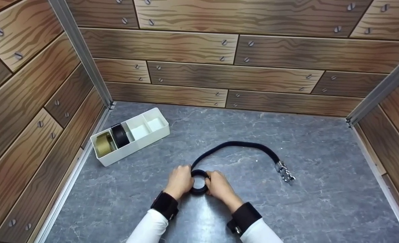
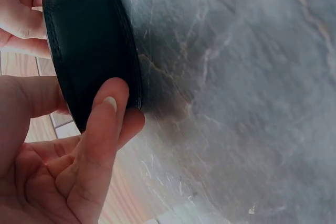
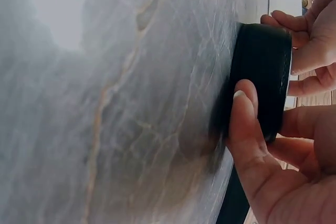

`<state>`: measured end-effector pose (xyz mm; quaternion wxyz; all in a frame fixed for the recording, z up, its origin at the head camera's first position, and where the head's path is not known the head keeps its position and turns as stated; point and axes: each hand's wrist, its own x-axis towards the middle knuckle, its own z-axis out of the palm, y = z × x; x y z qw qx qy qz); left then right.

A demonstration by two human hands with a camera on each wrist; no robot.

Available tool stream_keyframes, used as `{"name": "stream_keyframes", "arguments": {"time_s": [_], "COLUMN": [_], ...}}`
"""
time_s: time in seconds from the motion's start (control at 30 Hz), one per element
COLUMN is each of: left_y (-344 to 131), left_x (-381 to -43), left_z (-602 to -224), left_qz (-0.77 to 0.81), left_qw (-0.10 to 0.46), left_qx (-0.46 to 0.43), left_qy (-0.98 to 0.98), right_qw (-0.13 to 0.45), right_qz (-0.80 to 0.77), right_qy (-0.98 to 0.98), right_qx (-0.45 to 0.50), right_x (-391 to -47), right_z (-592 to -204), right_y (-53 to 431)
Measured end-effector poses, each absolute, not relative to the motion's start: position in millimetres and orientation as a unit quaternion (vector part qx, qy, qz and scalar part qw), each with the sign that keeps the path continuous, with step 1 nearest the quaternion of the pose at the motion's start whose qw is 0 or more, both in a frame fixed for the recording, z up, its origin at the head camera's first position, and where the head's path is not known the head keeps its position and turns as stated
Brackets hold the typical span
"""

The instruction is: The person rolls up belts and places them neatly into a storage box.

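A black belt (image 1: pixel 238 143) with stitched edges lies on the grey marbled surface, one end wound into a round coil (image 1: pixel 198 192) standing on its edge side. From beside my left hand (image 1: pixel 180 179) its strap arcs back and round to a shiny silver buckle (image 1: pixel 285 172) on the right. My left hand grips the coil's left side, thumb or finger pressed on the outer leather in the left wrist view. Opposite it, my right hand (image 1: pixel 219 185) pinches the right side, with fingers (image 3: pixel 245 106) along the outer wall. The coil has an open centre.
At the back left sits a white divided box (image 1: pixel 135 148). One compartment holds a gold-coloured roll (image 1: pixel 104 144), the neighbouring one a black roll (image 1: pixel 120 135). Wood-patterned walls (image 1: pixel 199 74) with metal corner posts (image 1: pixel 81 50) stand around the surface.
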<state>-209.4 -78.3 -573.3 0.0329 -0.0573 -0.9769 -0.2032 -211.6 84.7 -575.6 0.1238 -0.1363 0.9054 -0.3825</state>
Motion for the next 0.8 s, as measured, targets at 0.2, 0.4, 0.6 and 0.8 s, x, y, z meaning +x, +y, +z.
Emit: {"name": "stream_keyframes", "arguments": {"time_s": [0.2,0.4,0.6,0.8], "left_y": [-78.2,-80.9,-83.3,-84.5], "left_x": [-209.5,-209.8,-213.6,-215.6], "left_z": [-574.0,-572.1,-570.5,-572.3], "left_qz": [-0.214,-0.218,-0.201,-0.191], "left_qw": [0.033,0.02,0.028,0.032], "left_qx": [-0.063,-0.071,-0.092,-0.097], "left_qy": [-0.974,-0.973,-0.975,-0.976], "right_qw": [0.127,0.112,0.12,0.119], "right_qz": [-0.366,-0.324,-0.303,-0.306], "right_qy": [0.91,0.928,0.933,0.928], "right_qx": [-0.15,-0.148,-0.152,-0.178], "right_x": [-207.1,-207.4,-212.6,-213.3], "right_z": [-575.5,-574.3,-573.0,-574.2], "right_y": [85.7,83.1,80.0,79.5]}}
